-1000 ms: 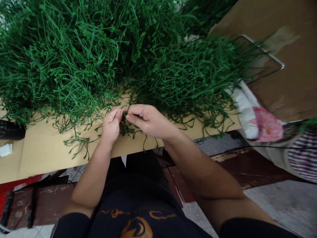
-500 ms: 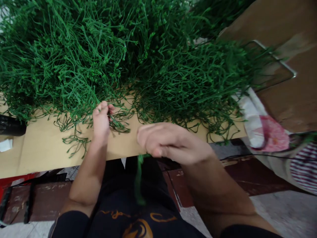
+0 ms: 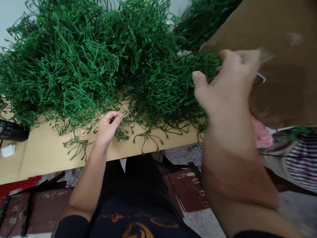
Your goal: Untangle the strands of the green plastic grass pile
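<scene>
A large heap of thin green artificial plant stems [image 3: 81,62] covers the back of the table. My left hand [image 3: 107,127] is closed in a pinch, thumb against index finger, low over loose stems at the heap's front edge. Whatever lies between those fingertips is too small to make out. On the right, my right hand [image 3: 228,79] is raised over the right end of a flatter pile of green stems [image 3: 165,89], thumb and fingers apart. Motion blurs it slightly, and no stem shows in it. Its back and forearm hide part of the pile.
A brown cardboard box [image 3: 279,89] stands at the right, with a bent metal wire [image 3: 261,78] near it. Pink cloth [image 3: 262,134] and a striped cloth [image 3: 302,162] lie below. A black cylindrical object [image 3: 12,130] and white paper [image 3: 8,150] rest on the tan tabletop [image 3: 49,152].
My right hand has gone from the table's front edge up and right to the pile; the green stem that hung from it is gone. My left hand has shifted slightly right and turned.
</scene>
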`<state>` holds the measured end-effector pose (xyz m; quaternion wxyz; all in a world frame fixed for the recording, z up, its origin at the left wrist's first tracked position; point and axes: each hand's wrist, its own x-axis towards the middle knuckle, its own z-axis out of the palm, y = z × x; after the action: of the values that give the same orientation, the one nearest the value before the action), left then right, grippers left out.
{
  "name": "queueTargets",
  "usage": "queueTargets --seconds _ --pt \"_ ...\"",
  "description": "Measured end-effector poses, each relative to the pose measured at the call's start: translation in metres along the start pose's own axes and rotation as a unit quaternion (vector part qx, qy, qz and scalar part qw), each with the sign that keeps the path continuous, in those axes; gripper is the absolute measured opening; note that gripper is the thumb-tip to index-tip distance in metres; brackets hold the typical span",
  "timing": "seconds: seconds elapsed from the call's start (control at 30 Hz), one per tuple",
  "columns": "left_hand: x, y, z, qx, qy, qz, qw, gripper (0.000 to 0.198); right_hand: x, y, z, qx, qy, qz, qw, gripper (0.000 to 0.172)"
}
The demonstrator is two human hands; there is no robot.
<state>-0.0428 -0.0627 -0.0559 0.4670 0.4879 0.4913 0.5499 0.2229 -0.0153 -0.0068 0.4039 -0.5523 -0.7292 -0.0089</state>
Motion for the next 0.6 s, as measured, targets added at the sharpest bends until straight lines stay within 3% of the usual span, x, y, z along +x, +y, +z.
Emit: queueTargets --seconds 0.07,0.1,0.2,0.27,0.5,0.6 --pt "-0.001 0.003 0.003 0.032 -0.015 0.004 0.999 0.028 -0.010 -0.022 0.012 -0.021 0.073 0.038 0.996 0.032" --pt "-0.002 0.006 0.005 0.045 -0.024 0.003 0.999 0.027 -0.016 -0.037 0.020 0.018 0.056 0.018 0.998 0.030" --pt "-0.003 0.012 0.011 0.067 -0.050 -0.001 0.997 0.026 -0.032 -0.079 0.045 0.184 -0.115 -0.063 0.974 0.027" --pt "-0.002 0.014 0.013 0.061 -0.066 0.002 0.996 0.026 -0.039 -0.096 0.057 0.249 -0.184 -0.070 0.948 0.025" --pt "-0.004 0.021 0.005 -0.039 -0.083 -0.073 0.993 0.029 -0.044 -0.092 0.067 0.325 -0.154 0.031 0.933 0.008" --pt "-0.003 0.024 0.002 -0.039 -0.086 -0.062 0.994 0.030 -0.042 -0.085 0.065 0.358 -0.131 0.048 0.923 0.007"
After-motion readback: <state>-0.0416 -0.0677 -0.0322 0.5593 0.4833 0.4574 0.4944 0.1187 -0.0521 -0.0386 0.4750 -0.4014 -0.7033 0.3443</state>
